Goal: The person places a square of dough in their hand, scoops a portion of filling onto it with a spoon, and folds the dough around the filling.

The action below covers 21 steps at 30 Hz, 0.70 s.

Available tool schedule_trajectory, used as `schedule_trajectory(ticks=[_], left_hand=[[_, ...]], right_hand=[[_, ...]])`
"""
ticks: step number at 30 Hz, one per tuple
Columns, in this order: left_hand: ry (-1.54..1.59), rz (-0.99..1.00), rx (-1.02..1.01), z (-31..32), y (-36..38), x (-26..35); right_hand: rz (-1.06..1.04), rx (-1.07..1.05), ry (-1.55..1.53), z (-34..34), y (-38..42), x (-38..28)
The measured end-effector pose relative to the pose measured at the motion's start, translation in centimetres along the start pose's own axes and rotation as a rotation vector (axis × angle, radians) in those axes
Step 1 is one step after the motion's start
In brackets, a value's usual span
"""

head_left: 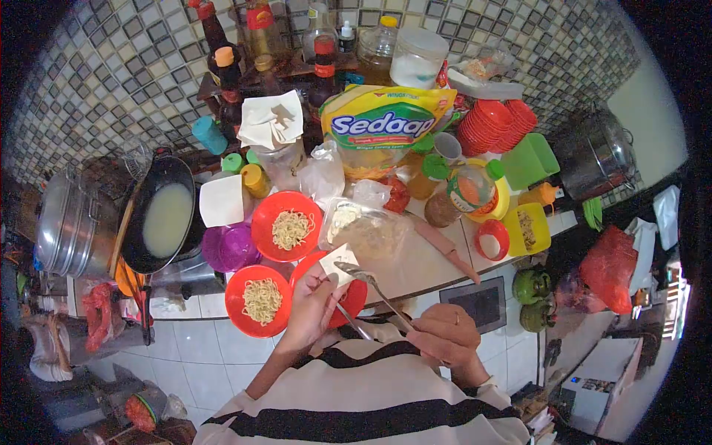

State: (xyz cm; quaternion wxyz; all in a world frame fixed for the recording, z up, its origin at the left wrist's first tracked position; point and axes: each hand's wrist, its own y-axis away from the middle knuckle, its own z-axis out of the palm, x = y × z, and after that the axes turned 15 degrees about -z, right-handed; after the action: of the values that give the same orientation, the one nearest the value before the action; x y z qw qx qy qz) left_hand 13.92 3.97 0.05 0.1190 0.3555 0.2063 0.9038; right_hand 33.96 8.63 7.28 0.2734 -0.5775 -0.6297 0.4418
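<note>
My left hand (pixel 311 302) pinches a small white square wrapper (pixel 338 261), which looks like a dumpling skin. In my right hand (pixel 449 334) is a metal spoon (pixel 387 300), its bowl end touching or just over the wrapper. Partly hidden behind my left hand is a red bowl (pixel 356 300), with another metal utensil handle (pixel 354 322) sticking out near it. Two more red bowls (pixel 252 228) hold noodles (pixel 262 300). Just beyond the wrapper is a clear plastic container (pixel 371 231) with a pale mixture inside.
A wok (pixel 156 256) with cloudy liquid stands left, beside a steel steamer pot (pixel 70 226). White squares (pixel 271 121) lie stacked on a jar. A Sedaap pouch (pixel 386 130), bottles (pixel 324 70) and stacked red bowls (pixel 486 126) line the back. A rolling pin (pixel 443 247) lies right.
</note>
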Motion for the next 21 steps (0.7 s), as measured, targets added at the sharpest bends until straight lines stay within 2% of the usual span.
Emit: schedule_trajectory(ticks=[2,7,15,21], left_hand=[[-0.016,-0.038,0.011,-0.2,0.3,0.2],[0.002,-0.005,0.009,-0.1,1.0,0.6],[0.040,0.008,-0.036,-1.0,2.2,1.4],[0.012,-0.023,0.049,-2.2,3.3,2.0]], right_hand=[[-0.025,0.011,-0.012,0.1,0.3,0.0],[0.068,-0.239,-0.053,0.8,0.1,0.0],[0.063,-0.235,-0.028,2.4,-0.7,-0.4],[0.011,-0.156,-0.023,4.0,-1.2,-1.0]])
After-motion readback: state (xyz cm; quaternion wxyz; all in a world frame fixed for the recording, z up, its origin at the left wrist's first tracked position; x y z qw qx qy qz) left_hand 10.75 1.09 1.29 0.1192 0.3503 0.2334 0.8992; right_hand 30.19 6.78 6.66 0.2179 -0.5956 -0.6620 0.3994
